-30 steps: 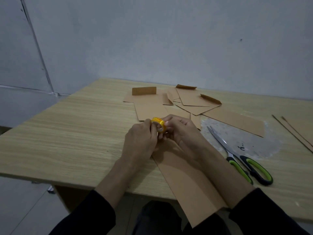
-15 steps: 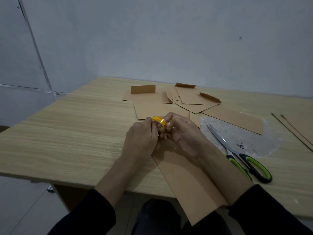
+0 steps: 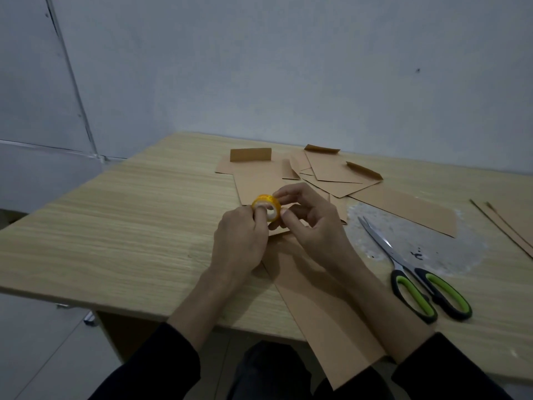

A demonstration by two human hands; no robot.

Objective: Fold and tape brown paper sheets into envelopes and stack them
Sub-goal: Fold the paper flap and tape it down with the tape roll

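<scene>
Head view: just left of centre, the left hand (image 3: 239,243) is closed round the yellow tape roll (image 3: 266,207), which is held up above the table (image 3: 115,226). The roll's rim is pinched by the right hand (image 3: 314,226), probably so that the tape end can be found. The brown paper sheet (image 3: 326,307) is pinned by nothing but the forearms and overhangs the table edge at lower centre, so it could be dragged askew. A pulled strip could be folded onto itself before the scissors (image 3: 415,269), at right, are reached.
</scene>
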